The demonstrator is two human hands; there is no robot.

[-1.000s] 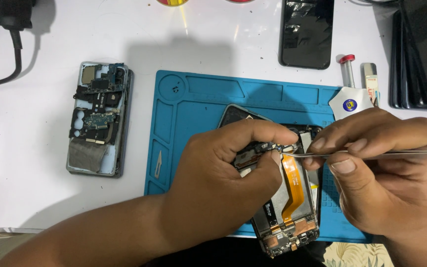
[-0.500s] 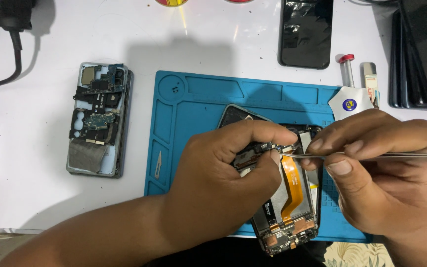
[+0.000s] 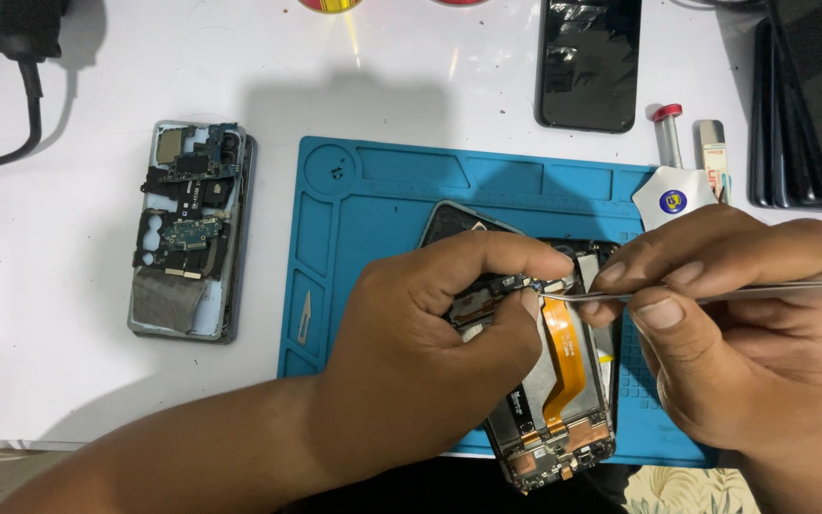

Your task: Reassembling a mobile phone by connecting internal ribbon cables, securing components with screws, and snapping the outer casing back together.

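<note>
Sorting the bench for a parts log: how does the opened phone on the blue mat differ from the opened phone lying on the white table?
The phone on the mat is held by the left hand and worked with tweezers in the right hand; the phone on the table lies untouched. The mat phone shows an orange flex ribbon, the table phone a grey patch. Both lie open with their circuit boards exposed.

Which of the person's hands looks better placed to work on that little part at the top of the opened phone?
Probably the right hand: it holds the metal tweezers, whose tip sits at the small board above the orange flex cable. The left hand is busy pinching that board over the opened phone.
</note>
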